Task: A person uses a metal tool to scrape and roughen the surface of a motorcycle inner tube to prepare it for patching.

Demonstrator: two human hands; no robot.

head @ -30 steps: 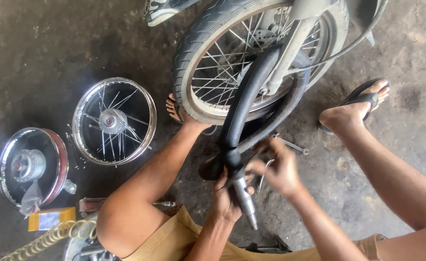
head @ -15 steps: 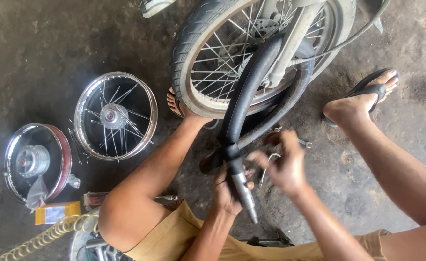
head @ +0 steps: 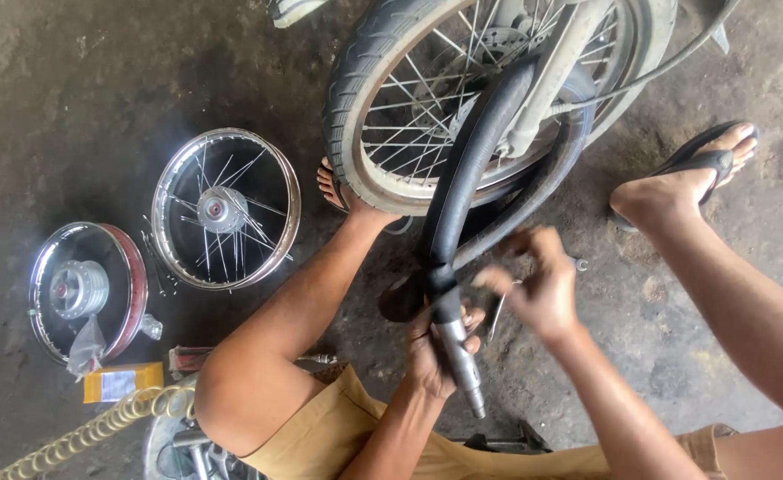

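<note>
Low down, left hand [head: 436,342] fingers grip the metal tube [head: 458,351]; right hand [head: 538,284] fingers pinch, contents unclear

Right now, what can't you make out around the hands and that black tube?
Head view only:
- right hand: motion-blurred, so what its fingers pinch is unclear.
- black inner tube: its far loop hidden behind the motorcycle wheel.
- left hand: palm hidden by the metal shaft it grips.
- wheel's top cut off by the frame edge.
</note>
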